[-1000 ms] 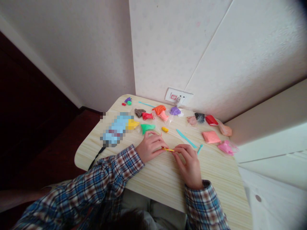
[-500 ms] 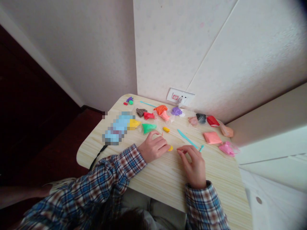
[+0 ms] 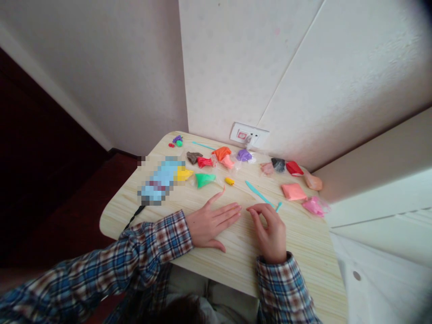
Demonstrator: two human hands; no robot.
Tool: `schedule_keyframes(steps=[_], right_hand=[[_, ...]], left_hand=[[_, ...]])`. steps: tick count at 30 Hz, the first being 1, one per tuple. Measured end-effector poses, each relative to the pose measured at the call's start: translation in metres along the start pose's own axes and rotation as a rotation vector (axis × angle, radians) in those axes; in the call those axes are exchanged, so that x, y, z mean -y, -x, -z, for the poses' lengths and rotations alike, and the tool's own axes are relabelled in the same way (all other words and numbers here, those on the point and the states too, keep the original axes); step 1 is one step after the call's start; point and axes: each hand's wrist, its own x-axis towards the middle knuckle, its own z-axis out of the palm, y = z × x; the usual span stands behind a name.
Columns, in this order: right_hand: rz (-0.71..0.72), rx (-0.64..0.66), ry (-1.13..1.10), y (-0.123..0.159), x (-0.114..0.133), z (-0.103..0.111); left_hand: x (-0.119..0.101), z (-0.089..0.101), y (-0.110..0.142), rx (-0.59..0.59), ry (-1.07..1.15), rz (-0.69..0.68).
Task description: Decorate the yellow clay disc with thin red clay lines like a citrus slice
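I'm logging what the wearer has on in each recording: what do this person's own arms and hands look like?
Both arms wear long plaid sleeves checked in blue, white, brown and dark tones: the left sleeve and right sleeve reach the wrists. The left hand and right hand are bare, with no gloves, rings or watch visible.

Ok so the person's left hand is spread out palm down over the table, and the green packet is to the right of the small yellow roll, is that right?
Not quite: the green packet is to the left of the small yellow roll, as the head view shows. The left hand is indeed spread out palm down over the table.
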Motion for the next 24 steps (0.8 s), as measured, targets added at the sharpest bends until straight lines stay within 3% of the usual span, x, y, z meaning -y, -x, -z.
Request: schedule_keyframes(steps=[6, 11, 24], right_hand=[[-0.020, -0.019, -0.023, -0.001, 0.002, 0.001], [-0.018, -0.028, -0.021, -0.002, 0.002, 0.002], [-0.164, -0.321, 0.064, -0.001, -0.015, 0.023]], left_hand=[[0.000, -0.003, 0.002, 0.092, 0.068, 0.038], [0.000, -0.001, 0.002, 0.103, 0.084, 0.043], [0.001, -0.004, 0.003, 0.101, 0.145, 0.018]])
